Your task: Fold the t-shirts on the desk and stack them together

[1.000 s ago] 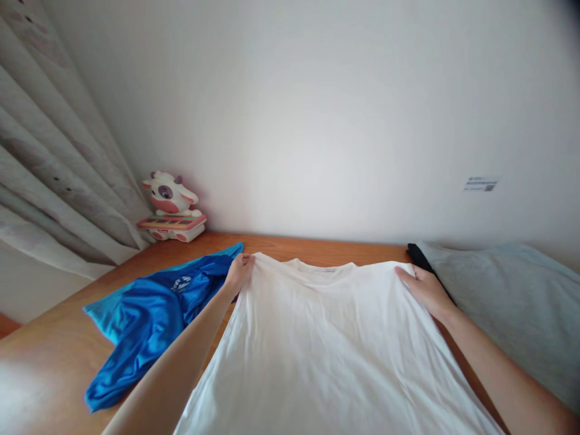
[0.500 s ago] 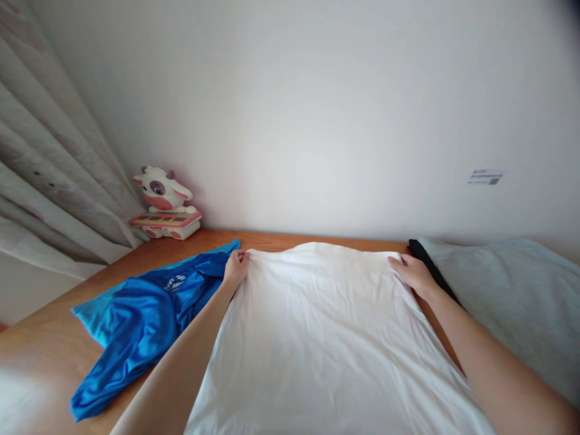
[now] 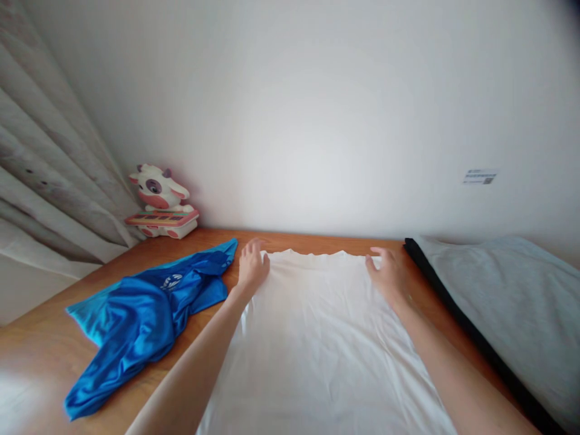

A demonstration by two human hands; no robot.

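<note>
A white cloth [image 3: 317, 326] lies spread over the wooden surface, lightly creased, its far edge slightly wavy and its near part running out of the frame. At its far left corner is my left hand [image 3: 254, 266], fingers apart and touching the fabric's edge. My right hand [image 3: 386, 272] is at the far right corner, thumb and fingers parted, with nothing gripped between them.
Left of the white cloth lies a crumpled blue garment [image 3: 145, 314]. A cow-shaped toy keyboard [image 3: 163, 202] stands by the curtain [image 3: 49, 157]. On the right is a grey cloth [image 3: 507, 290] with a black edge. A wall [image 3: 317, 121] rises behind the wooden surface [image 3: 40, 338].
Both hands have let go of the white cloth's far corners and opened. They are closer together now, and the cloth's far edge lies lower and looks narrower.
</note>
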